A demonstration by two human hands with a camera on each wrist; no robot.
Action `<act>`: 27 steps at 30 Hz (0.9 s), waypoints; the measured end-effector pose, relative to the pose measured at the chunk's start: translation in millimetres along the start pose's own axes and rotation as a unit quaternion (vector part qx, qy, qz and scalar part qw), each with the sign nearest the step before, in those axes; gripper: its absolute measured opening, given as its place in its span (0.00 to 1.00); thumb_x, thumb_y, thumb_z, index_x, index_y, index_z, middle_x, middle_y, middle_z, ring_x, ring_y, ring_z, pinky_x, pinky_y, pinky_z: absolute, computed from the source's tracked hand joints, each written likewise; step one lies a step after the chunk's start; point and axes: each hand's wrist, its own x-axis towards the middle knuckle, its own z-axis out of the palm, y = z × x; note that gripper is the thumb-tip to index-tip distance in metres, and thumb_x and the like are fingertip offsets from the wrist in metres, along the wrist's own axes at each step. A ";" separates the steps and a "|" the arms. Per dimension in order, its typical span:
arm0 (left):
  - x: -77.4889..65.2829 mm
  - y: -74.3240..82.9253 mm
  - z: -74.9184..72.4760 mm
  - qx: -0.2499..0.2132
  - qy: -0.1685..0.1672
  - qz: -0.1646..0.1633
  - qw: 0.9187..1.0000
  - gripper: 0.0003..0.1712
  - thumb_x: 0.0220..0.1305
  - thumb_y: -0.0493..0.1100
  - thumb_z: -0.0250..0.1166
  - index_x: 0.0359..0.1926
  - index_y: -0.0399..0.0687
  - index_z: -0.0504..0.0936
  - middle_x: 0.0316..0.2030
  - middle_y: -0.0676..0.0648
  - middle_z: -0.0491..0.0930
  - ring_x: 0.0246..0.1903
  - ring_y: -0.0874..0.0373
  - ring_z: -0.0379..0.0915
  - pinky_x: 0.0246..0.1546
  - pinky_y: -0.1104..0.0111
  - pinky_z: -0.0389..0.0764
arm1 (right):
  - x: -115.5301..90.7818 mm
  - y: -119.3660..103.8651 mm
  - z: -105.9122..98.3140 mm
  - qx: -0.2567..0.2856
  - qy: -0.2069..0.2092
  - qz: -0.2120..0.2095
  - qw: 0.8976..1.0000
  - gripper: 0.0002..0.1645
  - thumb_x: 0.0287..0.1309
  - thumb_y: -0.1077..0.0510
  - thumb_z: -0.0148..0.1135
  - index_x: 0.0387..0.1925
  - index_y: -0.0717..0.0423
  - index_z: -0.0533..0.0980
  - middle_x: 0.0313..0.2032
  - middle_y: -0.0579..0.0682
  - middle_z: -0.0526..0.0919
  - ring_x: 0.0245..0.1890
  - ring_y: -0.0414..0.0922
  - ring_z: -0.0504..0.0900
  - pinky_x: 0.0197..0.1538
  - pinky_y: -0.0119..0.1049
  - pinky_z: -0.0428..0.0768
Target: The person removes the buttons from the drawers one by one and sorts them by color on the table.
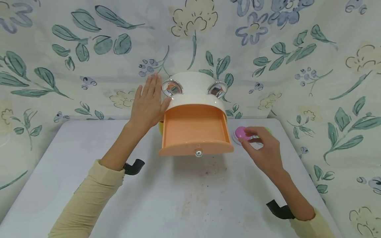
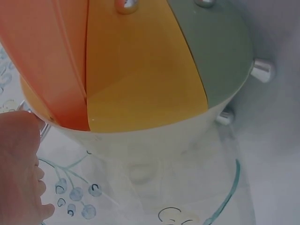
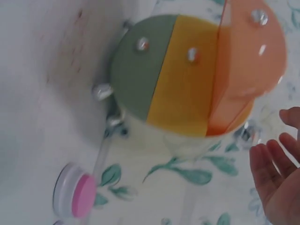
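A small rounded drawer cabinet with a white shell (image 1: 194, 81) stands at the back of the table, its top orange drawer (image 1: 194, 127) pulled out and bare inside. Below that drawer, a yellow drawer (image 2: 140, 70) and a green drawer (image 2: 218, 51) are closed. My left hand (image 1: 148, 102) lies with straight fingers along the cabinet's left side, thumb by its front edge. My right hand (image 1: 263, 147) hovers right of the cabinet with fingers loosely bent and apart; the right wrist view shows nothing in it. From above it partly covers a pink-topped round jar (image 3: 84, 194).
Silver ring-shaped pieces (image 1: 218, 89) sit on the cabinet's upper corners. Short silver feet (image 3: 102, 91) hold it up. Something green (image 1: 268, 130) peeks out behind the right hand. Dark specks mark the white table (image 1: 196, 198), and a floral cloth (image 1: 250, 59) hangs behind.
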 end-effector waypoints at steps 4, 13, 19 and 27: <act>-0.8 0.3 -0.4 0.001 -0.001 0.000 1.000 0.44 0.79 0.57 0.43 0.78 0.35 0.35 0.78 0.39 0.35 0.77 0.46 0.29 0.73 0.48 0.36 | -6.1 -23.9 7.6 0.040 -0.010 -0.016 0.999 0.22 0.48 0.72 0.75 0.47 0.63 0.80 0.44 0.53 0.85 0.42 0.47 0.84 0.45 0.24 0.80; -1.1 0.2 -0.5 -0.002 -0.004 -0.002 1.000 0.44 0.79 0.57 0.42 0.78 0.35 0.34 0.78 0.39 0.34 0.77 0.46 0.29 0.73 0.48 0.36 | -21.7 -56.9 36.8 0.065 -0.010 -0.025 0.998 0.22 0.46 0.70 0.77 0.45 0.60 0.81 0.44 0.52 0.83 0.45 0.46 0.82 0.45 0.35 0.84; -1.0 0.3 -0.9 -0.004 -0.003 -0.002 1.000 0.44 0.79 0.57 0.42 0.78 0.35 0.35 0.78 0.39 0.34 0.77 0.46 0.29 0.73 0.48 0.36 | -27.2 -63.5 53.3 0.078 -0.041 -0.031 0.996 0.23 0.47 0.68 0.77 0.47 0.61 0.80 0.46 0.50 0.83 0.48 0.44 0.83 0.45 0.34 0.83; -0.4 0.6 0.2 -0.008 0.003 -0.001 1.000 0.44 0.79 0.57 0.43 0.78 0.35 0.35 0.78 0.39 0.35 0.77 0.46 0.29 0.73 0.48 0.36 | -31.2 -72.7 73.2 0.078 -0.055 -0.033 0.995 0.27 0.47 0.66 0.79 0.51 0.62 0.80 0.47 0.51 0.85 0.48 0.44 0.85 0.48 0.32 0.82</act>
